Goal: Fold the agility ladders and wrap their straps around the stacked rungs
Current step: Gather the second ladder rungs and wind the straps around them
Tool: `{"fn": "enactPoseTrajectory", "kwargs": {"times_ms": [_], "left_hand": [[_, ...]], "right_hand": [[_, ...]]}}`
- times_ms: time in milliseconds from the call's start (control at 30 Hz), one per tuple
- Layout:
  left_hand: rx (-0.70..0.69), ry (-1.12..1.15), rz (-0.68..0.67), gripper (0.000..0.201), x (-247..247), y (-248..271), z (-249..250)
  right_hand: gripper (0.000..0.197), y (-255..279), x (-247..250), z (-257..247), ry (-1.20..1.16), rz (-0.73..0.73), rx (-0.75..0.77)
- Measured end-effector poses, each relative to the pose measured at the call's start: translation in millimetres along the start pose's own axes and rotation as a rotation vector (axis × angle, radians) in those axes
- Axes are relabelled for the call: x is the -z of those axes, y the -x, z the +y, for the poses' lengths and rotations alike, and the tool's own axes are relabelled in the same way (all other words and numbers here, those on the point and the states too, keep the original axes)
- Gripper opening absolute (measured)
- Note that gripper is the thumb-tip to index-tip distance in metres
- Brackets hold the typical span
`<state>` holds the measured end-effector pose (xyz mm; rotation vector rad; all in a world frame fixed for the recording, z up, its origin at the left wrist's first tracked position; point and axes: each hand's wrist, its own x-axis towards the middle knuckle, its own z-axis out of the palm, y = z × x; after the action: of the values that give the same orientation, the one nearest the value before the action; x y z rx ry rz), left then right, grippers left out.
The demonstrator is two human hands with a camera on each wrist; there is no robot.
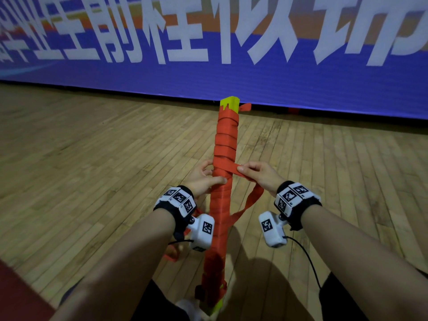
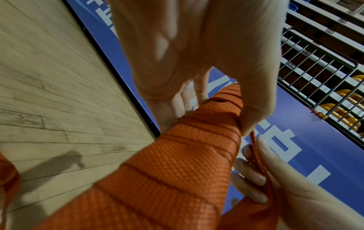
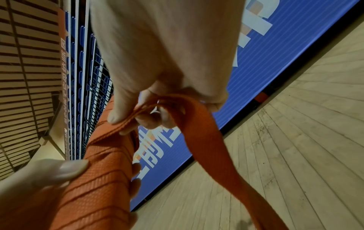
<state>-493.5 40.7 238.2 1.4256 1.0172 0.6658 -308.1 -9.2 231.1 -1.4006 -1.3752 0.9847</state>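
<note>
Stacked rungs [image 1: 223, 172] form one long narrow bundle, held tilted away from the person, far end w/ yellow-green tip up near the blue banner [image 1: 254, 82], near end low between the person's legs. Orange strap [image 1: 228, 171] is wound round the bundle in many turns, covering nearly all of it; only the yellow tips show at both ends. A short strap tail sticks out sideways just below the far tip.

Left hand [image 1: 203, 178] grips the bundle around its middle: thumb lies across the near face, fingers curled round the far side. In left wrist view the left hand [image 2: 197, 65] wraps the orange winding [image 2: 177, 163] w/ thumb on the right edge.

Right hand [image 1: 259, 176] is just right of the bundle, pinching the free run of strap between thumb and forefinger, other fingers curled in. Strap runs taut from the bundle to the pinch, then hangs in a loose loop below the right wrist and back toward the bundle. Right wrist view: right hand [image 3: 167, 65] w/ strap [image 3: 199, 127] passing thru the fingers, drooping toward the floor.

Around: wood plank floor [image 1: 92, 158]; banner w/ big white characters stands along the floor's far edge. Metal railing [image 2: 319, 65] and yellow seats behind it in left wrist view. Both wrists carry black bands w/ white marker blocks.
</note>
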Motion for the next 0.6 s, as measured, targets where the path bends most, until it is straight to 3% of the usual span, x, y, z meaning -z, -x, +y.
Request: {"fn": "enactPoseTrajectory", "kwargs": {"times_ms": [133,367,600], "left_hand": [[0.006,0.022,0.006,0.065,-2,-1,-2],[0.042,0.089,-0.06,0.031,-11,0,-3],[0.075,0.173,-0.144,0.042,-17,1,-3]], "right_hand": [[0.023,-1,3,0,0.027,-0.011,0.009],[0.019,-5,6,4,-0.004,-0.006,-0.018],[0.021,-5,6,5,-0.069,0.049,-0.044]]}}
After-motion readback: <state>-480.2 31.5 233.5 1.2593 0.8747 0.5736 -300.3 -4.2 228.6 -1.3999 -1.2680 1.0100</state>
